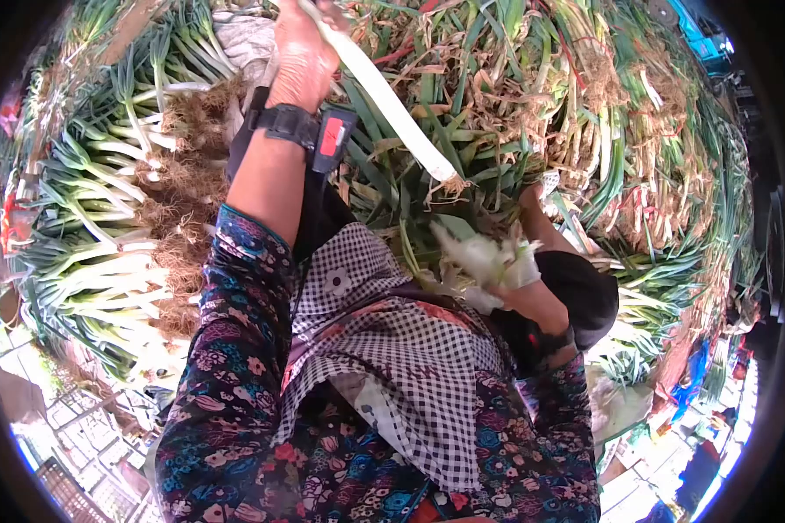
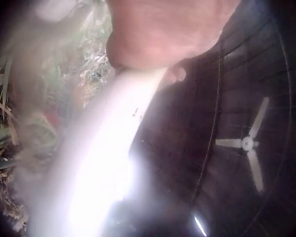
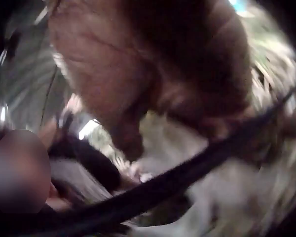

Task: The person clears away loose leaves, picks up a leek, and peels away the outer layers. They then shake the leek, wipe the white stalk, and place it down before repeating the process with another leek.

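Note:
A long white leek (image 1: 392,109) slants down from my raised left hand (image 1: 303,57), which grips it at its upper part. Its root end, with short brown roots, points toward the middle of the head view. Close up in the left wrist view, the pale leek (image 2: 101,158) runs out from under the curled hand (image 2: 167,34). My right hand (image 1: 529,298) is low near the lap, blurred, holding pale torn leek leaves (image 1: 475,254). In the right wrist view these whitish leaves (image 3: 172,140) show below the palm, and the wrist strap crosses in front.
Trimmed leeks (image 1: 105,209) lie in rows on the left, roots inward. Untrimmed leeks with dry leaves (image 1: 597,96) are heaped at the upper right. Loose green leaves (image 1: 379,166) cover the ground ahead. A checked apron (image 1: 401,349) covers the lap.

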`<state>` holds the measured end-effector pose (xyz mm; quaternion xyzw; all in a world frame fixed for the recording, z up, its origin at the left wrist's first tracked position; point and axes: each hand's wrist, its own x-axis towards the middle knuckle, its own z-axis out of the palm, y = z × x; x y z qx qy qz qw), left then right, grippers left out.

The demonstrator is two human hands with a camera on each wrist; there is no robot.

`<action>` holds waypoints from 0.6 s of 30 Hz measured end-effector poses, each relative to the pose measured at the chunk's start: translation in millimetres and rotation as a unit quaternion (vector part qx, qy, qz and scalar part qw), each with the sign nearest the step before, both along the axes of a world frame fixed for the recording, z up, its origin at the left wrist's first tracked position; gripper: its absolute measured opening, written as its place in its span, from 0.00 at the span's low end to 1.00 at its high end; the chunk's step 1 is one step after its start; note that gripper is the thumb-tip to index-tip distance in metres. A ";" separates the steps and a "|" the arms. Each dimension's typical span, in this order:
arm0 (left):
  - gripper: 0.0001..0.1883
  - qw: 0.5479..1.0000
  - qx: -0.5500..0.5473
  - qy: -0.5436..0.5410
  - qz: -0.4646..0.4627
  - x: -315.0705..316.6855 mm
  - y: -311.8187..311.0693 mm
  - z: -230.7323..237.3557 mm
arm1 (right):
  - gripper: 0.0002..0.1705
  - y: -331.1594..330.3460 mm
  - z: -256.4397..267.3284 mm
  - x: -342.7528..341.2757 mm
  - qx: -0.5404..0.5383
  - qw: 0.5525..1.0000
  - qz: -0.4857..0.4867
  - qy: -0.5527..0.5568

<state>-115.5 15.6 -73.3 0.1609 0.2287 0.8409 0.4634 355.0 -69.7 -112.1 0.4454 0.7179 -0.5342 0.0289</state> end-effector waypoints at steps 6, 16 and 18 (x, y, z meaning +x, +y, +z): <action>0.18 0.979 -0.137 0.061 0.139 27.5 -6.0 -15.1 | 0.26 29.4 88.0 -79.0 0.235 0.941 0.234 -0.062; 0.11 0.972 -0.160 0.088 0.150 42.0 -5.1 -16.8 | 0.13 37.7 28.1 -175.5 0.396 0.893 0.022 0.213; 0.11 0.975 -0.145 0.083 0.145 43.4 -5.8 -16.1 | 0.12 34.1 24.6 -173.2 0.394 0.892 0.006 0.220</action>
